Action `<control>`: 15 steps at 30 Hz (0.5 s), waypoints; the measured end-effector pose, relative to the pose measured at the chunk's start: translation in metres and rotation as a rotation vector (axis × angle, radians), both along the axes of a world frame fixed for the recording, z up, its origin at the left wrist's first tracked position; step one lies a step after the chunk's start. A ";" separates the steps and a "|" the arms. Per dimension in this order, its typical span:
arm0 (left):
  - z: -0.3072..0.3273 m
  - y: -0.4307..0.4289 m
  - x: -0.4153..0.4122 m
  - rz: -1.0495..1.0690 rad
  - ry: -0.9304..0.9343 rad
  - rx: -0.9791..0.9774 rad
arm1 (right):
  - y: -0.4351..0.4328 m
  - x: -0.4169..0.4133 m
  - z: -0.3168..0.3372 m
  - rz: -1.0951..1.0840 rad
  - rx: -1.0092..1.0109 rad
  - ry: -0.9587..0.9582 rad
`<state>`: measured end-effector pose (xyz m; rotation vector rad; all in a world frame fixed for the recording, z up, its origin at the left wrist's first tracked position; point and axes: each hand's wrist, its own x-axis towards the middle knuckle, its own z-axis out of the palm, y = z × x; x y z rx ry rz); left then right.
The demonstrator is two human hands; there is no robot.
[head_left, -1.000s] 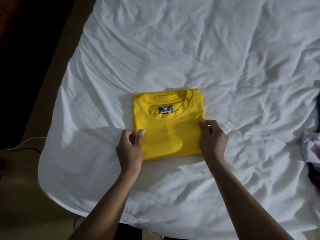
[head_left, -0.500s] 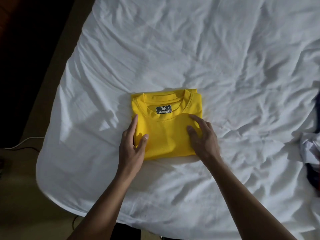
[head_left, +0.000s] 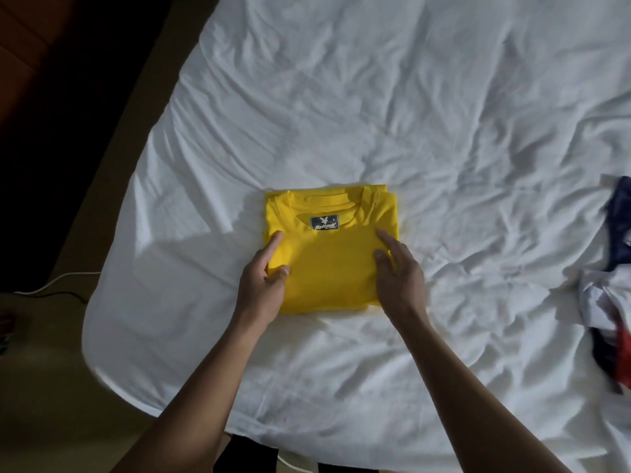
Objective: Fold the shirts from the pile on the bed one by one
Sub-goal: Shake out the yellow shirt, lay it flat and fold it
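A yellow shirt (head_left: 329, 264), folded into a compact rectangle with its collar and dark label facing up, lies on the white bed sheet (head_left: 375, 114). My left hand (head_left: 261, 286) rests flat on the shirt's left edge, fingers straight and pointing away from me. My right hand (head_left: 401, 278) lies flat on the shirt's right edge, fingers extended too. Neither hand grips the cloth.
A crumpled pile of white, navy and red clothes (head_left: 611, 288) sits at the bed's right edge. The bed's left edge drops to a dim floor with a white cable (head_left: 54, 285). Dark items lie by the bed's near edge.
Both hands went from pinching the shirt's lower side edges to lying flat on it, and slid further up along its sides.
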<state>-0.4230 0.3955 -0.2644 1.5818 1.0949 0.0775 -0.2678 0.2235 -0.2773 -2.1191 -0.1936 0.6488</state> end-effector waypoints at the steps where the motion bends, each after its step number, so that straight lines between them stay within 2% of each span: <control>1: 0.009 0.000 0.000 0.012 -0.009 -0.001 | 0.000 -0.001 0.009 0.007 0.006 -0.008; 8: 0.118 0.003 -0.019 0.078 -0.118 -0.012 | 0.008 -0.005 0.116 0.106 0.079 -0.074; 15: 0.242 0.012 -0.076 0.166 -0.179 0.132 | 0.040 -0.042 0.245 0.288 0.150 -0.134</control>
